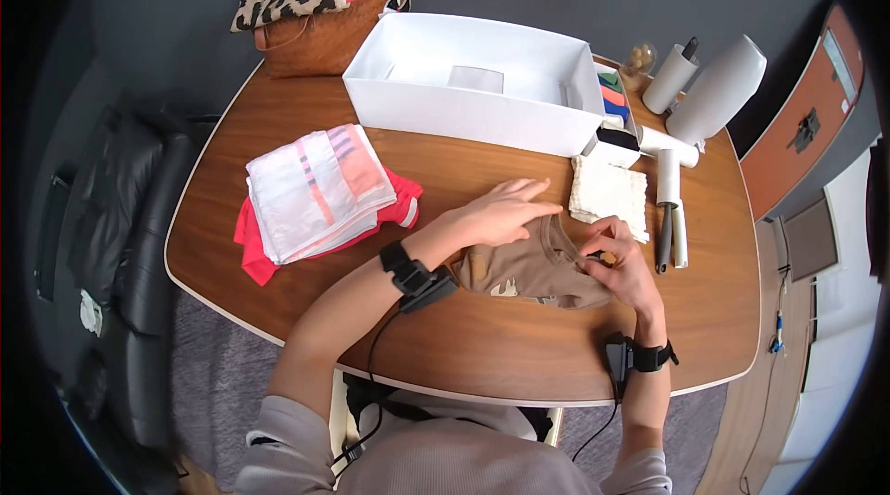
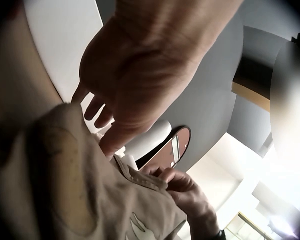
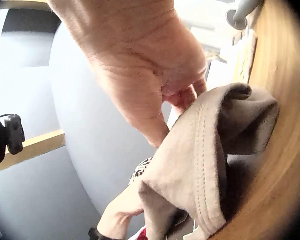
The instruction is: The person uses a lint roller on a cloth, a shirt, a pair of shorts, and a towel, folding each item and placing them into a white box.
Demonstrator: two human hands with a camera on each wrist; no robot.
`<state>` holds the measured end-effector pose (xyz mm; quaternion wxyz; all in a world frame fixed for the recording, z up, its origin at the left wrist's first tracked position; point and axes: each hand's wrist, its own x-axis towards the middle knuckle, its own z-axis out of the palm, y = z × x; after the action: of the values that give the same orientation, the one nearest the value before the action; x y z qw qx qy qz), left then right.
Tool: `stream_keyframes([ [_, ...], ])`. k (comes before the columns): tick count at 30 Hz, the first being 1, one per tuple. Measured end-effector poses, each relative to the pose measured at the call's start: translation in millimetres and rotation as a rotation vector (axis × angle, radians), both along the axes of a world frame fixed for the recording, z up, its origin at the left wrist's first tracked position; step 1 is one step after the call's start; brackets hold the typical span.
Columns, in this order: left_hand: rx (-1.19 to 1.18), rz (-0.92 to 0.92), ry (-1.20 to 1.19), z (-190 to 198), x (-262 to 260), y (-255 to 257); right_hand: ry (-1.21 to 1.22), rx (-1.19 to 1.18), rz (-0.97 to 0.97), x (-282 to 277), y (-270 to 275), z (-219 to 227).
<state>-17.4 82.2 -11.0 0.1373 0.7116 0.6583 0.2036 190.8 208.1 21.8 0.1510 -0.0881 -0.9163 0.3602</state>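
A small brown T-shirt [image 1: 519, 274] with a pale print lies on the wooden table, its ribbed neckline toward the upper right. My left hand [image 1: 501, 215] is laid over the shirt's far left part, fingers mostly straight and pointing right. Seen from the left wrist, that hand's thumb [image 2: 112, 142] touches the brown cloth. My right hand [image 1: 623, 261] pinches the shirt beside the neckline, thumb and fingers bent together. In the right wrist view a stitched edge of the T-shirt [image 3: 182, 165] hangs below the hand, and the cloth partly hides the fingertips.
Folded white and pink cloths [image 1: 311, 189] lie on a red garment [image 1: 255, 245] at left. A large white box [image 1: 464, 120] stands behind, beside a brown bag [image 1: 311, 45]. Right of the shirt are a cream knitted cloth [image 1: 607, 196] and white rollers [image 1: 667, 180].
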Motion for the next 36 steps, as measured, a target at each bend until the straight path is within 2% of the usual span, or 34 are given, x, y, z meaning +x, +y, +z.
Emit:
stream_keyframes([
  [2,-0.007,-0.047,0.016,-9,2,15,0.027,0.049,0.042,0,-3,4],
  [5,-0.145,-0.107,-0.046,5,5,22,0.015,-0.087,0.123,0,-4,7],
  [6,-0.153,-0.139,-0.052,7,3,23,-0.037,-0.230,0.168,2,-2,7],
  [8,-0.172,-0.206,-0.063,10,-4,25,-0.131,-0.386,0.106,8,-1,4],
  [11,-0.274,-0.166,-0.141,25,-19,22,-0.257,-0.626,-0.005,11,0,10],
  [12,-0.184,-0.136,-0.268,24,-27,17,-0.295,-0.708,-0.044,11,0,12],
  [15,-0.060,-0.041,-0.437,47,-39,-1,-0.097,-0.510,0.118,10,7,1],
  [18,0.074,0.108,-0.755,60,-42,-16,-0.307,-0.493,0.024,16,11,11],
  [19,0.120,0.140,-0.735,70,-39,-21,-0.388,-0.495,-0.027,18,14,13],
  [20,0.167,0.172,-0.715,81,-35,-26,-0.339,-0.611,-0.020,22,23,-2],
  [21,0.214,0.205,-0.696,87,-33,-30,-0.167,-0.649,-0.022,20,21,-1],
  [23,0.281,0.131,-0.652,92,-36,-35,0.180,-0.713,-0.021,15,15,2],
  [24,0.295,0.114,-0.649,103,-32,-40,0.241,-0.793,-0.066,16,19,-1],
  [25,0.311,0.098,-0.647,112,-29,-43,0.365,-0.966,-0.002,16,24,-5],
  [27,0.287,0.064,-0.675,118,-24,-45,0.513,-1.133,-0.117,22,23,3],
  [28,0.280,0.049,-0.688,121,-21,-44,0.521,-1.078,0.000,24,26,15],
  [31,0.127,-0.076,-0.794,141,-2,-47,0.718,-0.762,-0.245,37,29,46],
  [35,0.012,-0.254,-1.028,166,28,-53,0.943,-0.378,-0.291,62,38,113],
  [36,0.056,-0.277,-0.932,170,33,-55,0.978,-0.304,-0.358,68,41,126],
])
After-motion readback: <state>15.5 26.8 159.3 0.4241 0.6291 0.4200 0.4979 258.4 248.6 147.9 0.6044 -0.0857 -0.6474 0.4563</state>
